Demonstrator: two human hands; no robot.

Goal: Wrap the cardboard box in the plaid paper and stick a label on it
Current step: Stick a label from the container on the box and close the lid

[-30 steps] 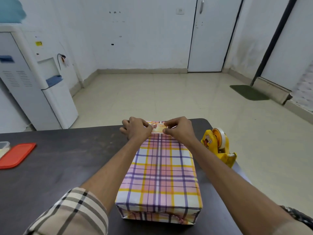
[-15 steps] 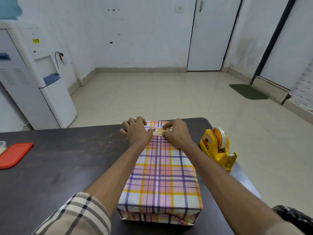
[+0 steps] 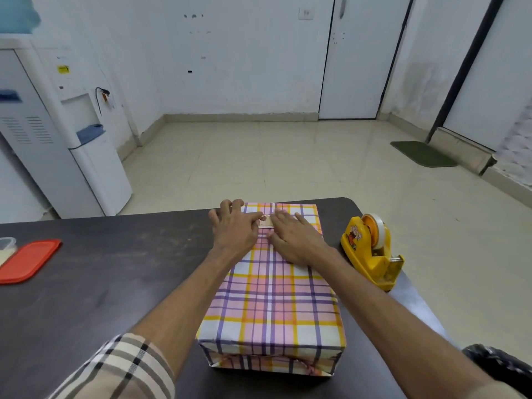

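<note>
At the left edge of the table [image 3: 115, 283] lies a red lid [image 3: 27, 260], well apart from the work. The left forearm reaches forward from a checked sleeve [image 3: 121, 370]. The left hand [image 3: 234, 228] rests palm-down on the far left corner of the box [image 3: 273, 298]. Its fingers bend loosely over the far edge and its thumb lies out towards the label [image 3: 266, 221], touching the label's left end. It grips nothing.

The box sits in the middle of the table, fully covered in the plaid paper [image 3: 270, 361], its long axis running straight away from the person. The label is at the far end of the top face, between the two hands, so both arms are stretched almost full length to reach it.

The right hand [image 3: 293, 240] lies flat on the top face with fingers straight, their tips covering the label's right part, pressing rather than holding. Both hands are about equally near the label. I judge the label is being smoothed down, and the next stroke would run across the box's short width.

Just beside the box on the right stands a yellow tape dispenser [image 3: 371, 249].
</note>
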